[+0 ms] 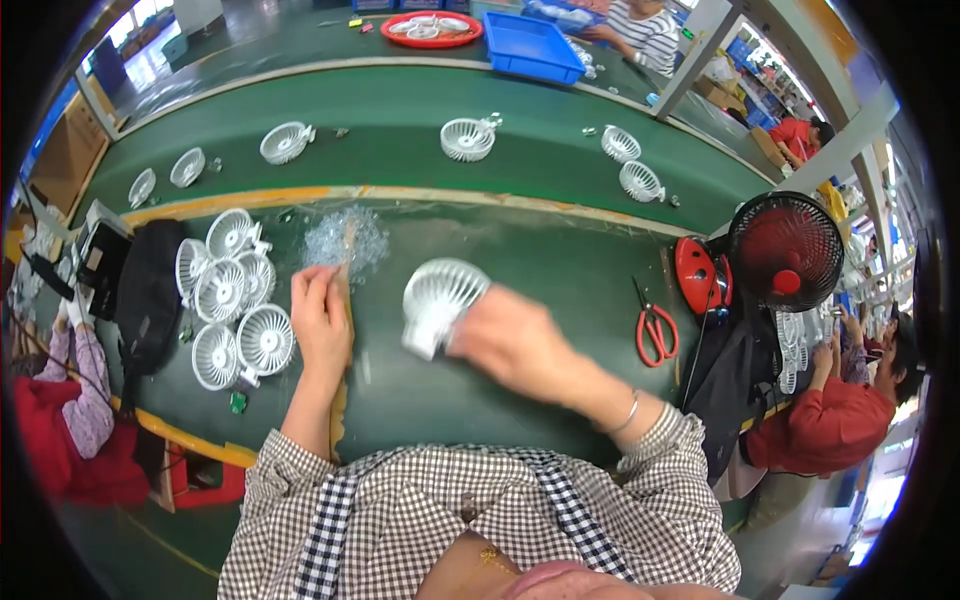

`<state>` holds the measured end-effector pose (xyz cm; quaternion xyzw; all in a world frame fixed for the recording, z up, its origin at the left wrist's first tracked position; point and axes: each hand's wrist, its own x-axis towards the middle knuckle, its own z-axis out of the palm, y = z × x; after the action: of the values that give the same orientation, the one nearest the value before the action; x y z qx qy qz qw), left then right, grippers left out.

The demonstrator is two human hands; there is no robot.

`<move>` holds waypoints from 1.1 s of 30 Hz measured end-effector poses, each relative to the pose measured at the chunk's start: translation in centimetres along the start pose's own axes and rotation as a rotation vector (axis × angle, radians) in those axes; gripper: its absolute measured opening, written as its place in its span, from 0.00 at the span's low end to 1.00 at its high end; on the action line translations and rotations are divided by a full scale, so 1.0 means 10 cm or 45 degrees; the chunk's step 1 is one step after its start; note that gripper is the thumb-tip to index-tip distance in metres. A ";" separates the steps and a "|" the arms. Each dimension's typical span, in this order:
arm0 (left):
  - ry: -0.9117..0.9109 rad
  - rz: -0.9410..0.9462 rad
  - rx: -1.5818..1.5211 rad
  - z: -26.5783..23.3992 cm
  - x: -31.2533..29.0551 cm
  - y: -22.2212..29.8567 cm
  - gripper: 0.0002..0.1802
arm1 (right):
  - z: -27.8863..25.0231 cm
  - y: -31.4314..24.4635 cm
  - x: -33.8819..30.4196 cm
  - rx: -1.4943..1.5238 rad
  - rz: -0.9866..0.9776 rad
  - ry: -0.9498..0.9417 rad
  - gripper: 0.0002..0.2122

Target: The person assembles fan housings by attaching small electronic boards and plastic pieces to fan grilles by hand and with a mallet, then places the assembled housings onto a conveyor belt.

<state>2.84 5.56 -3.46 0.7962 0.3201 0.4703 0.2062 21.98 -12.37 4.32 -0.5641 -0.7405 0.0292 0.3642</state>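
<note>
My right hand [520, 345], blurred by motion, grips a white round fan housing [442, 290] with a slatted cage and a short neck, held over the green table. My left hand [322, 315] is closed in a pinch beside a heap of small clear plastic pieces [345, 240]. Whatever its fingertips hold, if anything, is too small to make out. Left of that hand, several white fan housings [222, 290] lie in a cluster. A small green piece [238, 402] lies just below them.
Beyond the table edge, a green conveyor belt [380, 150] carries several spaced fan housings. Red-handled scissors [655, 335], a red device [700, 275] and a black desk fan [786, 250] stand at the right. A black bag [150, 300] lies left. Co-workers sit on both sides.
</note>
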 end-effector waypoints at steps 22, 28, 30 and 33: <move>-1.136 -1.088 -0.900 -0.15 -0.51 0.67 0.22 | 0.59 -0.26 -0.45 -0.110 0.452 -0.102 0.13; -1.410 -1.320 -1.342 -0.13 -0.39 0.61 0.15 | 0.56 -0.28 -0.42 -0.161 0.428 -0.180 0.13; -1.403 -1.417 -1.298 -0.14 -0.34 0.68 0.13 | 0.56 -0.30 -0.43 -0.185 0.440 -0.189 0.14; -1.323 -1.383 -1.184 -0.12 -0.40 0.73 0.12 | 0.55 -0.30 -0.46 -0.157 0.419 -0.160 0.15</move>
<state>2.68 -2.42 -0.72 0.4828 0.2963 -0.0314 0.8235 16.82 -15.34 -0.69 -0.6961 -0.6598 0.0780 0.2722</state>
